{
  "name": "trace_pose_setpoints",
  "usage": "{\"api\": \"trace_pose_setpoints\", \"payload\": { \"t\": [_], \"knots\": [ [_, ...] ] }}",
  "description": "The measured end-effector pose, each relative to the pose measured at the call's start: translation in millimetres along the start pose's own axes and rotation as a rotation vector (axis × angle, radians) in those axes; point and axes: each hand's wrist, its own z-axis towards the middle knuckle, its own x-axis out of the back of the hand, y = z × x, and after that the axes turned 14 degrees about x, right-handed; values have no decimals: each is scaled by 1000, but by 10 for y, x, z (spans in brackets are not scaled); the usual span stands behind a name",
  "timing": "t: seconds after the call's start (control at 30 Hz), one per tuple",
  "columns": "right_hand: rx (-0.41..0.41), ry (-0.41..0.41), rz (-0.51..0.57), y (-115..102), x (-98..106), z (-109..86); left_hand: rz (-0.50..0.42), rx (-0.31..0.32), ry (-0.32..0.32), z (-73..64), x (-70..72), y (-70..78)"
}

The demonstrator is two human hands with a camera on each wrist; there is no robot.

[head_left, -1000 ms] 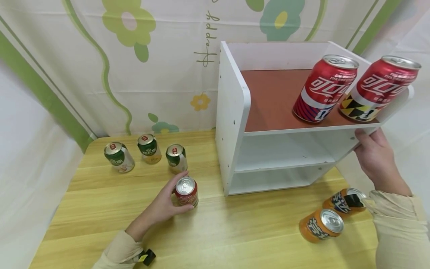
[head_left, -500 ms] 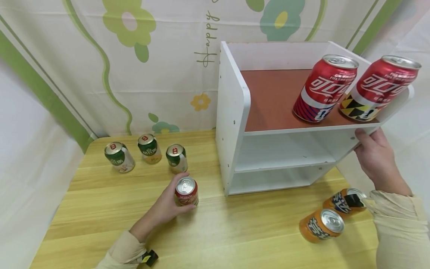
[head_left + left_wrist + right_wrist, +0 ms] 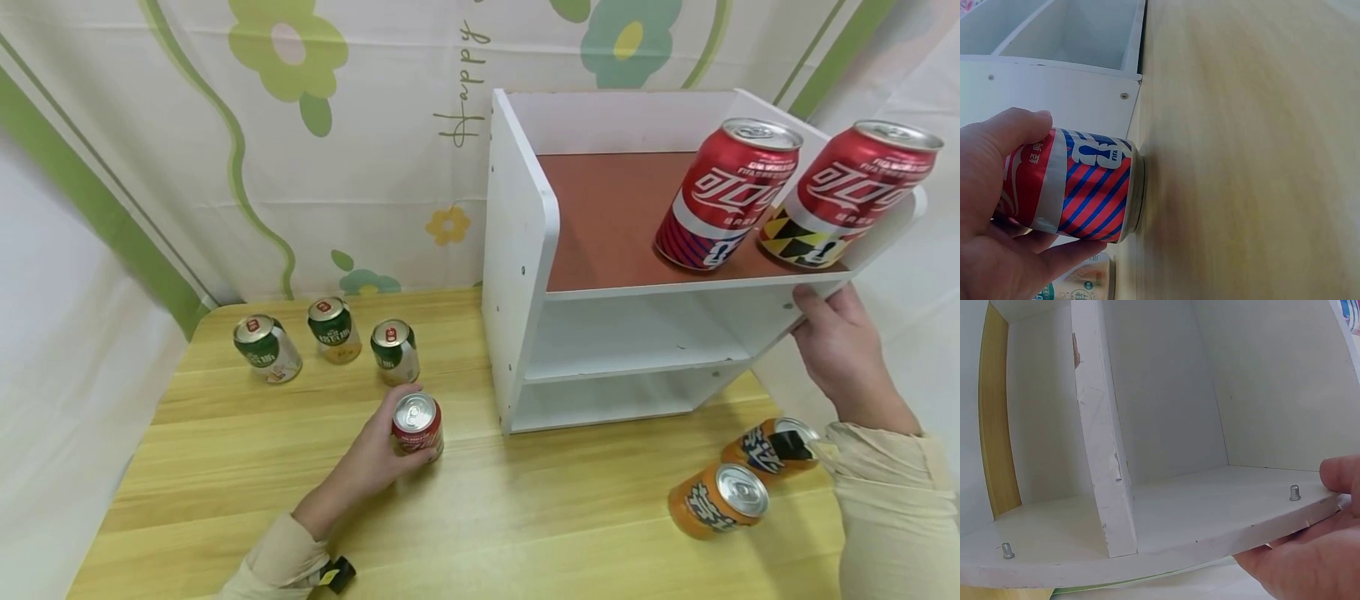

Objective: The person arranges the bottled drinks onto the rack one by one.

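In the head view my left hand (image 3: 378, 450) grips a red cola can (image 3: 417, 421) on the wooden table, thumb on the near side and fingers behind. The left wrist view shows the can's blue-striped lower half (image 3: 1094, 187), its base right at the tabletop. My right hand (image 3: 840, 354) holds the right side panel of a white shelf unit (image 3: 517, 275). Seen from the right wrist, the thumb lies inside that panel's front edge (image 3: 1210, 540) and the fingers wrap behind it. Two more red cola cans, one striped (image 3: 723, 200) and one yellow-and-black (image 3: 843, 200), stand on the brown top shelf.
Three green-and-white cans (image 3: 267, 350) stand at the table's back left, one just behind my left hand. Two orange soda cans (image 3: 716, 502) are on the table below my right forearm. A flowered curtain (image 3: 360, 167) hangs behind the table (image 3: 525, 533).
My left forearm has shifted slightly to the right, with the fingers still round the cola can. The right hand keeps its place on the shelf unit.
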Motion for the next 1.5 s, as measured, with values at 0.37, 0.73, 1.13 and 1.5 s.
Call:
{"api": "trace_pose_setpoints", "payload": {
  "t": [0.37,0.73,1.13,1.5],
  "knots": [
    [6,-8,-19,17,-6,-8,26,-11,35,-20,-22,-37],
    [-29,22,-9,3,1,-23,30,-33,29,-33,13,39],
    [-9,7,-11,16,-12,-21,47,-42,7,-166,28,337],
    [8,1,-3,-2,-24,0,82,-75,-127,-296,19,629]
  ]
}}
